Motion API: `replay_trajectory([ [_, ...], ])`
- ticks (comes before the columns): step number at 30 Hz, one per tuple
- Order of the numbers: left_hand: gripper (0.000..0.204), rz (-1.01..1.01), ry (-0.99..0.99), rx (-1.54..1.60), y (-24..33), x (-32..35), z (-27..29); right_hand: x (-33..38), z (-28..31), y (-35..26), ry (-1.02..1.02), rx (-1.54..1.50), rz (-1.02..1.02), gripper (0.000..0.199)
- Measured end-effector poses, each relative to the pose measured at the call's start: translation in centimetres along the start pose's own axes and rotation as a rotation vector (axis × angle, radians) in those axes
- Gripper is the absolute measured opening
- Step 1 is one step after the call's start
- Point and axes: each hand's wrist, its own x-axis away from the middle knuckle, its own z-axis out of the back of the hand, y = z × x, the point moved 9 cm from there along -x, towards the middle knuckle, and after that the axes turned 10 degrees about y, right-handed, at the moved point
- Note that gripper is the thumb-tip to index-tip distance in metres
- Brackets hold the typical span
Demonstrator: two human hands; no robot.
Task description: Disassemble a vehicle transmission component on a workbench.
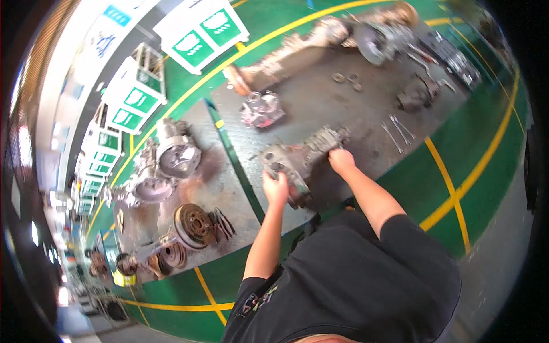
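A grey metal gearbox housing (306,155) lies across the near edge of the workbench, its wide flanged end to the left and its narrow end to the right. My left hand (276,187) is closed on the rim of the wide end, next to a round hole. With fingers curled under its near side, my right hand (342,162) grips the same housing close to the narrow end. My right fingertips are partly hidden. Beyond the housing sits a smaller metal casting with reddish marks (262,109).
Wrenches (399,131) and a dark cylindrical part (416,94) are on the bench (372,111) at right. A long rusty axle (303,48) spans the far edge, near rings (346,79) and a black tool case (452,57). Bell-shaped housings (178,155) and a brake drum (194,226) occupy the left bench.
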Motion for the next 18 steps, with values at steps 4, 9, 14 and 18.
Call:
replay_trajectory([
  [4, 0.069, 0.084, 0.032, -0.123, -2.2, 0.2, 1.3, 0.5, 2.0, -2.7, -0.090, 0.079, 0.034, 0.032],
  [9, 0.072, 0.090, 0.026, -0.198, -1.9, 0.7, 0.5, 0.2, 1.0, -0.8, -0.057, 0.059, 0.001, 0.026],
  [14, 0.067, 0.085, 0.011, -0.119, -1.1, 0.7, 0.8, 0.0, -0.1, -0.4, -0.005, 0.108, 0.155, 0.026],
  [18, 0.069, 0.099, 0.026, -0.141, -1.7, 0.8, 0.9, 0.5, 1.5, -1.5, -0.043, 0.164, 0.067, 0.033],
])
